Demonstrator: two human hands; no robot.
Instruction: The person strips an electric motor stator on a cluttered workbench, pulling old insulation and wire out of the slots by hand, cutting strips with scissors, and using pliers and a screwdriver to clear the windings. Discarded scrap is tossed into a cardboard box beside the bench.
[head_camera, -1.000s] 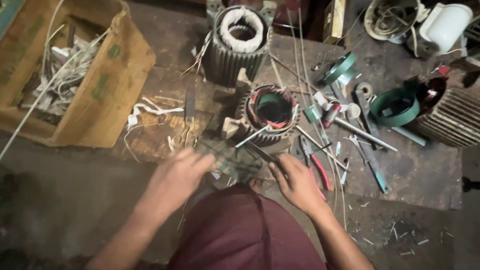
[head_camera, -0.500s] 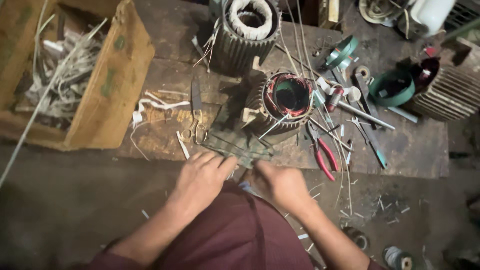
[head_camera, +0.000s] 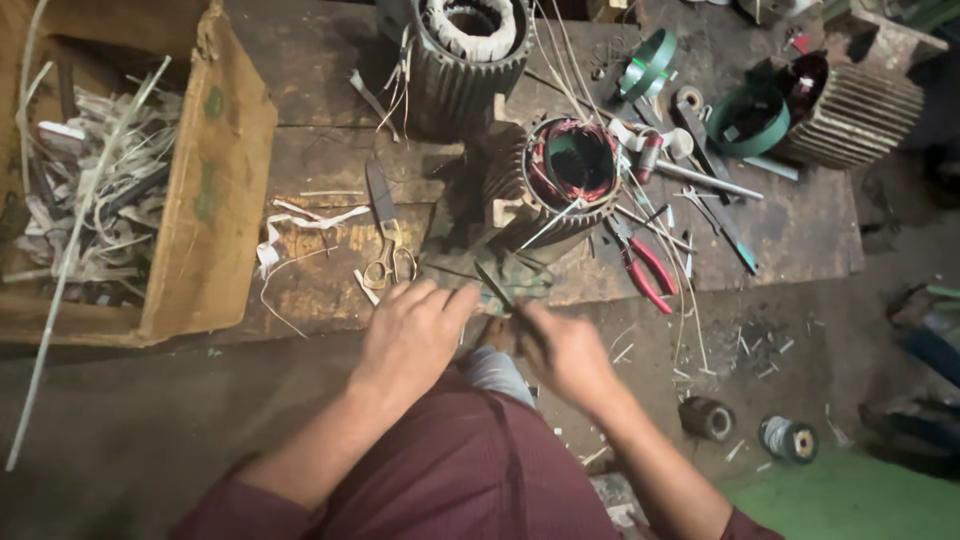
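two bare hands work at the near edge of a worn wooden bench (head_camera: 330, 160), just in front of a small motor stator (head_camera: 560, 180) with reddish copper windings. the left hand (head_camera: 410, 335) lies palm down with its fingers (head_camera: 440, 298) held close together, pressing on a dark greenish sheet (head_camera: 500, 272) that lies on the bench edge right before the stator. the right hand (head_camera: 560, 350) is curled, its fingers closed around a thin dark strip (head_camera: 492, 285) that slants up onto the sheet; whether the pinch is tight i cannot tell.

left of the stator, a pair of scissors (head_camera: 385, 230) lies with its handles toward the person, and white scraps (head_camera: 300, 220) lie beyond them. further left sits a cardboard box (head_camera: 215, 190) full of pale offcuts. behind the stator stands a larger ribbed stator (head_camera: 465, 60). right of the stator lie red-handled pliers (head_camera: 645, 265), and further right a green tape roll (head_camera: 750, 120) and another ribbed motor housing (head_camera: 860, 110). below the pliers, on the floor, two small spools (head_camera: 745, 428) sit near each other.
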